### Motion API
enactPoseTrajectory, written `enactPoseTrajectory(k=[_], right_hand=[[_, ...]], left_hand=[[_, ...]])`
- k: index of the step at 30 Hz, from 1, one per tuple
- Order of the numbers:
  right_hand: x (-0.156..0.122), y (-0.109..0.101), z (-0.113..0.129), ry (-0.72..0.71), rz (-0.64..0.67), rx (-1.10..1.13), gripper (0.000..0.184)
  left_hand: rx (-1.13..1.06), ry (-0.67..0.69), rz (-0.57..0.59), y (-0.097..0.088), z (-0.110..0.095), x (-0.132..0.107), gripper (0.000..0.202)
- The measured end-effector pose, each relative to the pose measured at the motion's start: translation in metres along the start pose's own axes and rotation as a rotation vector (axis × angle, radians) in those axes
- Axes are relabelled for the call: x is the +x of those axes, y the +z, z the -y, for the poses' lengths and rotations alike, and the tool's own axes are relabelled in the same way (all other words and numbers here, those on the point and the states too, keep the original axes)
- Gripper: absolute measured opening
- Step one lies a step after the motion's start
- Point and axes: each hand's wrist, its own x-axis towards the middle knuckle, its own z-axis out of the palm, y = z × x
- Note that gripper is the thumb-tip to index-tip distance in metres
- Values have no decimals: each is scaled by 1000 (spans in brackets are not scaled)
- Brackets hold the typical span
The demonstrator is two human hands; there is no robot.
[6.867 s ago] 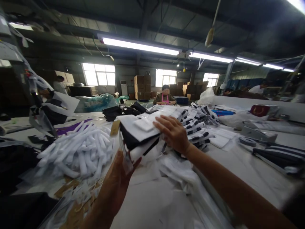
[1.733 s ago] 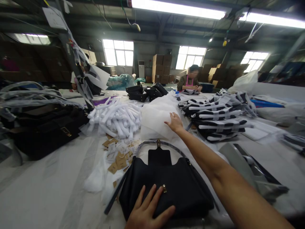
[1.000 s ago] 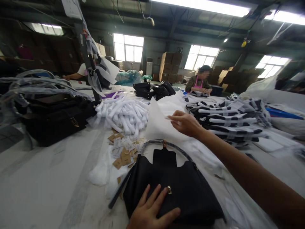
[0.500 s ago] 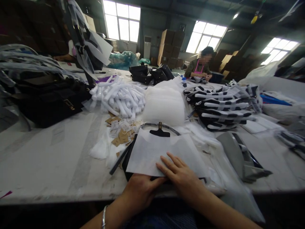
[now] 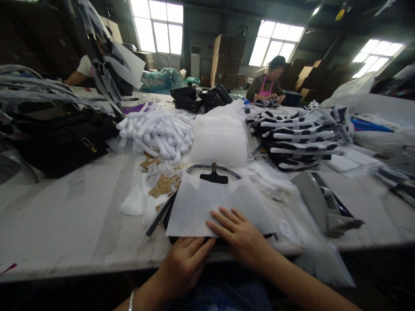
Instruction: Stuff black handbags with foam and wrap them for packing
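A black handbag [image 5: 214, 177] lies at the table's near edge, almost wholly covered by a white sheet [image 5: 207, 203] of thin fabric or paper. Only its flap tab and curved strap show beyond the sheet. My right hand [image 5: 240, 235] rests flat on the sheet's near edge with fingers spread. My left hand [image 5: 183, 263] is at the near edge of the bag, fingers curled and tucked under the sheet; what they grip is hidden.
A stack of white sheets [image 5: 220, 140] sits behind the bag. White rolled pieces [image 5: 158, 131], brown tags [image 5: 162, 183], black-and-white striped packs [image 5: 298, 138] and black bags [image 5: 61, 142] crowd the table [image 5: 65, 216]. A person [image 5: 267, 84] sits at the far side.
My right hand took a white sheet from the stack and laid it over the black bag. Both hands now sit at the bag's near edge; in the last half second little moved.
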Motion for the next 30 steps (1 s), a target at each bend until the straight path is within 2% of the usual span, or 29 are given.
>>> enactPoseTrajectory(k=[3, 6, 8, 10, 12, 14, 17, 19, 22, 30], right_hand=[[-1, 3, 0, 0, -29, 23, 69], [-2, 6, 0, -2, -52, 59, 66], [-2, 7, 1, -4, -68, 87, 64], [-3, 6, 2, -2, -86, 124, 63], [-4, 2, 1, 15, -99, 197, 62], [-7, -4, -2, 39, -117, 344, 60], [-9, -11, -12, 138, -200, 670, 48], [-7, -13, -17, 246, -290, 805, 36], [-1, -9, -19, 295, -353, 770, 29], [4, -1, -14, 228, -264, 582, 30]], left_hand=[[-56, -9, -51, -24, -11, 18, 29], [-101, -71, 26, -40, -13, 52, 27], [-95, -94, 118, -38, -5, 74, 32], [-99, -99, 245, -25, 10, 86, 36], [-87, -117, 347, -9, 26, 86, 41], [-99, -135, 364, 5, 37, 76, 43], [-115, -160, 279, 13, 41, 58, 44], [-102, -177, 223, 13, 40, 53, 43], [-98, -177, 201, 12, 39, 52, 36], [-143, -182, 210, 15, 40, 52, 32]])
